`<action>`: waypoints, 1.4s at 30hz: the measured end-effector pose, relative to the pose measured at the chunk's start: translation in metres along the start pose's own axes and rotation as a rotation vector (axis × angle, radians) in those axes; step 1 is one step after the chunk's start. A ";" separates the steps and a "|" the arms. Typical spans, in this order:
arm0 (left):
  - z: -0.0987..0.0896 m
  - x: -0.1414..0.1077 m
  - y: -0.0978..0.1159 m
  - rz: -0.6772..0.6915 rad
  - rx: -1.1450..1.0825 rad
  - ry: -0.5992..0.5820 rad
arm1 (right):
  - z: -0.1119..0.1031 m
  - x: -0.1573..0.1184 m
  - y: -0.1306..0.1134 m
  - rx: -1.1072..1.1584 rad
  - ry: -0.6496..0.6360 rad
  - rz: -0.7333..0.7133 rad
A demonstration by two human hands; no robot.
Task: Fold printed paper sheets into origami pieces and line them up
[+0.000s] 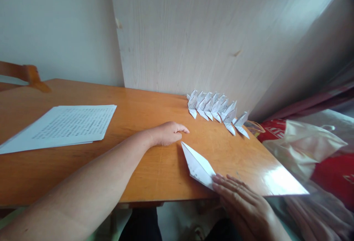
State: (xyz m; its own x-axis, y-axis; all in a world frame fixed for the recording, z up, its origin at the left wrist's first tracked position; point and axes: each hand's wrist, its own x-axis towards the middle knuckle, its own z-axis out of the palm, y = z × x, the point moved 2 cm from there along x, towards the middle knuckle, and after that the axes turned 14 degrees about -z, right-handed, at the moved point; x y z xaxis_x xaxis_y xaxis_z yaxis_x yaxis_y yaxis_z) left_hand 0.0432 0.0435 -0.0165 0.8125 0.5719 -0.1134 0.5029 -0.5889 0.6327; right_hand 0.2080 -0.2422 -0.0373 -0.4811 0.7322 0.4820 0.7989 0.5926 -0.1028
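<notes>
A folded white paper (pixel 197 165), long and pointed, lies on the wooden table near its front edge. The fingers of my right hand (pixel 243 200), stretched out flat and side by side, rest on the paper's lower right end. Just above the paper's upper tip is my left hand (pixel 169 133), low over the table, with its fingers apart and nothing between them. Several folded paper figures (pixel 211 106) stand in a row behind, by the wall panel.
A stack of printed sheets (pixel 80 124) lies on the left of the table (pixel 143 104). Part of a wooden chair (pixel 30 75) shows at the far left. Red and white bags (pixel 304 141) crowd the table's right edge. A wood-grain panel (pixel 188 38) stands behind.
</notes>
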 end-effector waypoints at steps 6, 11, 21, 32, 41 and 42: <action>0.002 -0.008 0.018 -0.010 -0.611 -0.042 | 0.001 0.000 0.013 0.537 0.565 0.648; 0.002 -0.013 0.024 -0.070 -0.707 -0.246 | 0.013 0.020 0.026 1.009 0.757 0.945; 0.009 -0.011 0.022 -0.063 -0.510 -0.303 | 0.019 0.040 0.039 0.912 0.646 0.967; 0.009 -0.010 0.024 0.017 -0.068 0.050 | 0.006 0.031 0.057 0.174 0.376 0.790; 0.020 -0.018 0.038 0.176 0.139 -0.019 | 0.009 0.048 0.049 0.083 0.149 0.411; 0.021 -0.018 0.038 0.178 0.153 -0.016 | 0.009 0.050 0.050 0.066 0.124 0.392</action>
State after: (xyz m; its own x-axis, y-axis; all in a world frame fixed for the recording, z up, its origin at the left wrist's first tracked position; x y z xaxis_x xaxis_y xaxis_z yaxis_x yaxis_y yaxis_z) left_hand 0.0537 -0.0015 -0.0058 0.8961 0.4433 -0.0232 0.3894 -0.7598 0.5207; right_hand 0.2204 -0.1733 -0.0261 -0.0951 0.8629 0.4963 0.8859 0.3008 -0.3532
